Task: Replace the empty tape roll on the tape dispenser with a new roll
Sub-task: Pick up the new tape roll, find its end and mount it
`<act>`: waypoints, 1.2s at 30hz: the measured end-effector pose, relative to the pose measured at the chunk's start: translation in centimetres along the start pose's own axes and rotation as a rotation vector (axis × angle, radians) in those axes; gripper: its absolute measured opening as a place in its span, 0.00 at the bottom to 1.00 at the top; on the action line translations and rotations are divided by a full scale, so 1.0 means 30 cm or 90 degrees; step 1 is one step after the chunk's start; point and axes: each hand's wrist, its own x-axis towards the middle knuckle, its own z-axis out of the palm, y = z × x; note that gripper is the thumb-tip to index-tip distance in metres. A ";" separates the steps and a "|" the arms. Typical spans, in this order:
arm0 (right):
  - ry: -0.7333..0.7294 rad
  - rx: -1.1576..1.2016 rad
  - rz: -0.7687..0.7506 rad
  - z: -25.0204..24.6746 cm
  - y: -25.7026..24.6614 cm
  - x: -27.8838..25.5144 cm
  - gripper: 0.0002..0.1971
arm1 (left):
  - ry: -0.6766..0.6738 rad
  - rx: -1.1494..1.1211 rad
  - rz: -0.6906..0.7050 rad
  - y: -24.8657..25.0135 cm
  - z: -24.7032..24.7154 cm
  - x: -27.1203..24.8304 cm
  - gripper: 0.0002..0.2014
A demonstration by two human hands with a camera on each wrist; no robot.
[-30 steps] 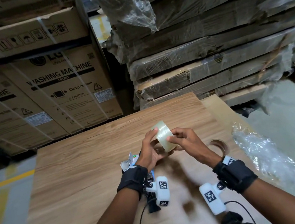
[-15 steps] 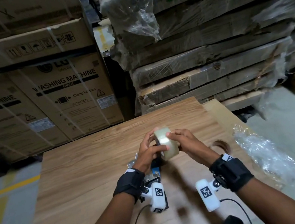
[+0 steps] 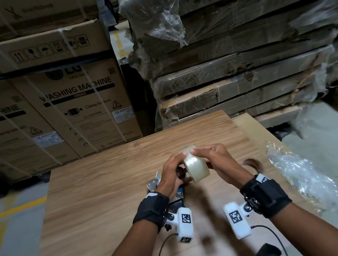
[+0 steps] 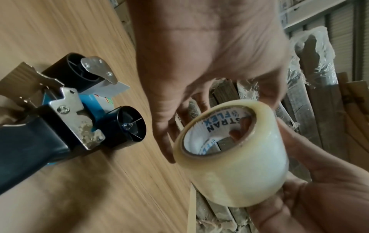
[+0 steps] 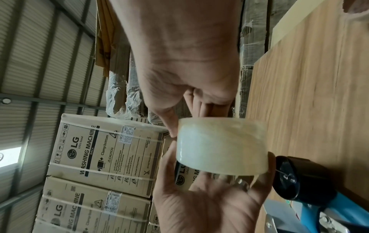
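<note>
**Head view: new roll held in both hands above the dispenser**

Head view: both hands meet over the middle of the tabletop [image 3: 87, 208]. The left hand [image 3: 170, 175] and the right hand [image 3: 219, 164] hold the new roll [image 3: 196, 167] between them, clear of the tabletop surface. The roll is a clear tape roll, tilted, with one open end facing left and toward the camera.

Grip, left hand: fingers curled around the left side of the roll, thumb tip on its far upper rim.

Grip, right hand: fingers curled around the right side of the roll, thumb tip on the same upper rim, just beside the left thumb.

Left wrist view: the roll [image 4: 231, 156] shows a white core printed with blue letters. The right hand [image 4: 319, 189] cups the roll from below and behind. The dispenser [image 4: 66, 113] lies on its side on the tabletop [image 4: 99, 197], apart from the roll. Its black hub [image 4: 127, 127] carries no roll. A second black roller with a metal plate sits at the dispenser's far end. The handle is dark; the frame is blue with metal plates.

Right wrist view: the roll [image 5: 221, 146] sits between the right hand [image 5: 185, 63] above in the picture and the left hand [image 5: 205, 205] below. The dispenser hub [image 5: 299, 178] lies just beyond the roll; contact between them cannot be determined.

Head view, surroundings: the dispenser [image 3: 168, 197] lies directly under the left wrist. The empty roll [image 3: 253, 164], a brown ring, stands on the tabletop to the right of the right hand. Crumpled plastic wrap [image 3: 306, 180] lies at the right edge. Cartons [image 3: 70, 104] marked WASHING MACHINE stand far left; wrapped flat packs [image 3: 241, 59] are stacked far right.
</note>
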 end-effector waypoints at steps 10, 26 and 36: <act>0.128 -0.056 -0.064 0.001 0.003 -0.005 0.24 | 0.072 0.048 -0.020 -0.043 0.003 0.020 0.28; 0.033 0.014 -0.006 -0.022 -0.010 0.005 0.15 | -0.017 0.044 0.014 -0.022 0.009 0.013 0.21; -0.110 -0.043 -0.025 0.004 -0.029 -0.011 0.27 | 0.062 0.008 -0.112 -0.023 -0.027 0.025 0.36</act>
